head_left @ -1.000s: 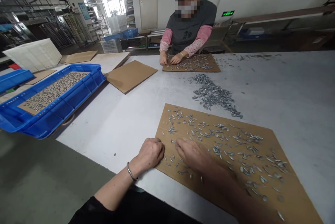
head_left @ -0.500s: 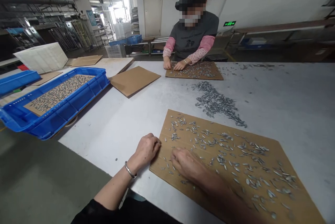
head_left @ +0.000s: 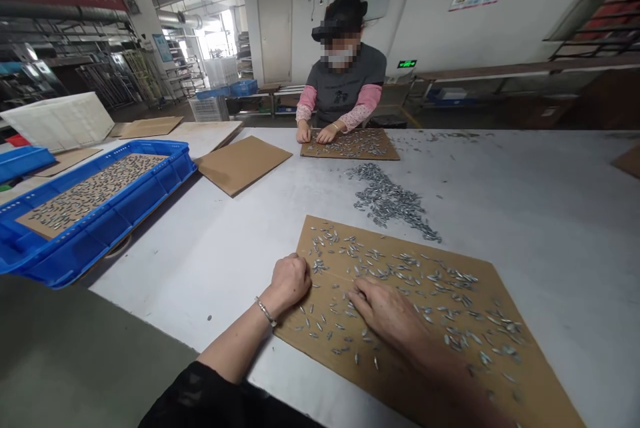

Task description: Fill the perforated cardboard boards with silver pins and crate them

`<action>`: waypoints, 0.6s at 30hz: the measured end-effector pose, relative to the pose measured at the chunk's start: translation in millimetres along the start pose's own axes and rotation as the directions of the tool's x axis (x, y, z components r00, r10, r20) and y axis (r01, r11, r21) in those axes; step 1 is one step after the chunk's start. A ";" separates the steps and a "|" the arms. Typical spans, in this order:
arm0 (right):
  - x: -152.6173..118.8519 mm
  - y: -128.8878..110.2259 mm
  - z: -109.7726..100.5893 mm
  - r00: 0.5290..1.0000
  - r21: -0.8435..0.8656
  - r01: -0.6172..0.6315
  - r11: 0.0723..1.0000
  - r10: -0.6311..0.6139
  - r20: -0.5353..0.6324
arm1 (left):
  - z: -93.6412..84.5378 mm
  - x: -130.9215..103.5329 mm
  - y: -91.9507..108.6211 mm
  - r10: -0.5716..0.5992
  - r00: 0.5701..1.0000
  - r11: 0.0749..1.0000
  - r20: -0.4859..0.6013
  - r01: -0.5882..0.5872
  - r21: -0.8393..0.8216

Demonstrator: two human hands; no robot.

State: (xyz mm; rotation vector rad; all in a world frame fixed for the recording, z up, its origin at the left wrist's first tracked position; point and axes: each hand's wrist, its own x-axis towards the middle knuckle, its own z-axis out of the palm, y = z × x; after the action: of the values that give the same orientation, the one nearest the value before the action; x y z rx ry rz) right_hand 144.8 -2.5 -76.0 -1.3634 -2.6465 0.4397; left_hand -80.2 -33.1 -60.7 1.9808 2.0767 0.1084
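A brown cardboard sheet (head_left: 345, 365) lies in front of me, scattered with small silver spindle-shaped pieces (head_left: 465, 276). My left hand (head_left: 291, 279), with a bracelet at the wrist, rests on the sheet's left edge. Its fingers are curled under and their tips are hidden. Over the left-middle part of the sheet, my right hand (head_left: 387, 311) is closed, thumb and fingers drawn together low among the pieces. What it pinches, if anything, I cannot make out. Beyond the sheet's far edge lies a loose heap of the same silver pieces (head_left: 390, 196) on the white table (head_left: 200, 248).
Across the table a co-worker (head_left: 345, 88) bends over another cardboard sheet (head_left: 350, 145) with silver pieces. At left stands a blue crate (head_left: 145, 198) holding a piece-covered sheet. A bare cardboard sheet (head_left: 245, 165) lies beside it, and a white box (head_left: 60, 121) stands farther back.
My right hand has shifted slightly right and away from me across the sheet. My left hand stays at the left edge. The whole view has swung a little to the right.
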 end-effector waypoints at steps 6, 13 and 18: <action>-13.5 -2.8 12.1 0.983 0.020 0.185 0.983 -0.185 -0.020 | -3.8 -11.3 -3.5 0.169 0.985 0.984 0.024 -0.170 0.061; -2.2 -16.1 21.8 0.978 -0.087 0.208 0.974 -0.210 -0.013 | 9.2 -28.9 -12.0 0.306 0.952 0.945 -0.021 -0.301 0.131; 8.9 -22.2 17.2 0.985 -0.115 0.164 0.980 -0.156 0.080 | 3.1 -34.9 -25.8 0.310 0.945 0.926 -0.099 -0.324 -0.192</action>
State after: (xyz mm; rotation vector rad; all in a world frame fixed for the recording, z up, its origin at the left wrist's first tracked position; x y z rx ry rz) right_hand 118.2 -10.8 -85.5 -1.1724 -2.8560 0.3171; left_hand -103.3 -69.7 -64.9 2.1878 1.6820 0.4404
